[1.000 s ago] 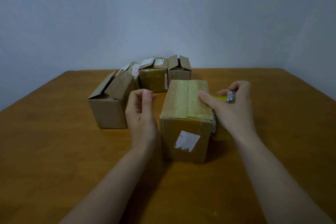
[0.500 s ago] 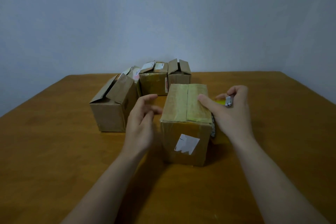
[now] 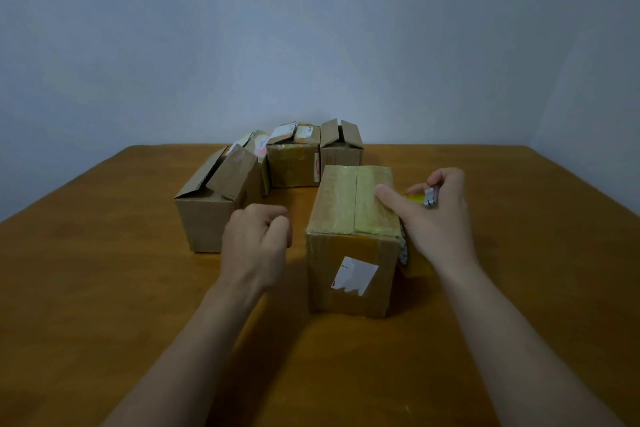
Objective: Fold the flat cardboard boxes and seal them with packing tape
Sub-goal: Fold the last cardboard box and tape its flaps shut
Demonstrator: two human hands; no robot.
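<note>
Box (image 3: 339,204) sits on the bench (image 3: 104,288), seam taped — my right grip (image 3: 440,222) thumbs its top, likely steadying it, fingers clamped round the cutter (image 3: 429,199); left grip (image 3: 256,236) curls alongside, empty.

The taped box (image 3: 351,246) stands in the middle of the bench (image 3: 104,288); the gap between it and the open-flapped box (image 3: 207,215) on its left is filled by the curled left hand (image 3: 256,239), and the right hand (image 3: 438,218), gripping a small cutter (image 3: 429,199), blocks its right side. Three smaller boxes (image 3: 294,163) wall off the far end of that gap. Bare wood runs wide along the front and out to both sides.
</note>
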